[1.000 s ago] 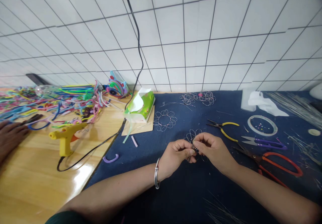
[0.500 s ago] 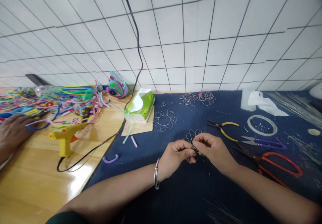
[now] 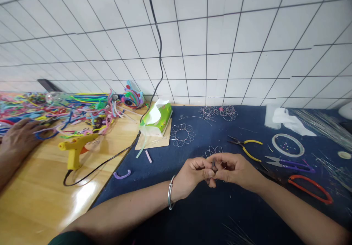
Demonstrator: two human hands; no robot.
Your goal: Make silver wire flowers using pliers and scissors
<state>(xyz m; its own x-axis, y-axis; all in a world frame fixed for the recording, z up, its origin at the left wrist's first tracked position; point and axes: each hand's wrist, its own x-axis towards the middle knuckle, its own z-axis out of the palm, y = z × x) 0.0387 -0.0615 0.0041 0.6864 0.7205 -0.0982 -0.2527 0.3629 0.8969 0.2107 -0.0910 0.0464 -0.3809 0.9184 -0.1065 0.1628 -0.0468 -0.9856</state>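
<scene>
Both my hands meet over the dark blue cloth around a small wire flower (image 3: 213, 150), whose thin looped petals stick out beyond my fingers. My left hand (image 3: 196, 171), with a silver bangle at the wrist, pinches it from the left. From the other side my right hand (image 3: 233, 169) closes on it with thumb and fingers. The middle of the wire flower is mostly hidden by my fingertips. Behind and to the left lies a larger wire flower ring (image 3: 182, 135) flat on the cloth. Yellow-handled pliers (image 3: 247, 146) rest open to the right of my hands.
Purple snips (image 3: 291, 164), red-handled scissors (image 3: 310, 188) and a white ring dish of beads (image 3: 288, 145) lie right. Wire bundles (image 3: 220, 112) sit near the wall. Left are a green tissue pack (image 3: 163, 118), a yellow glue gun (image 3: 74, 153) and another person's hand (image 3: 22, 136) by colourful pipe cleaners.
The view has shifted slightly, so most things appear lower and a little to the right. My right fingers have moved on the wire flower, and both hands still grip it.
</scene>
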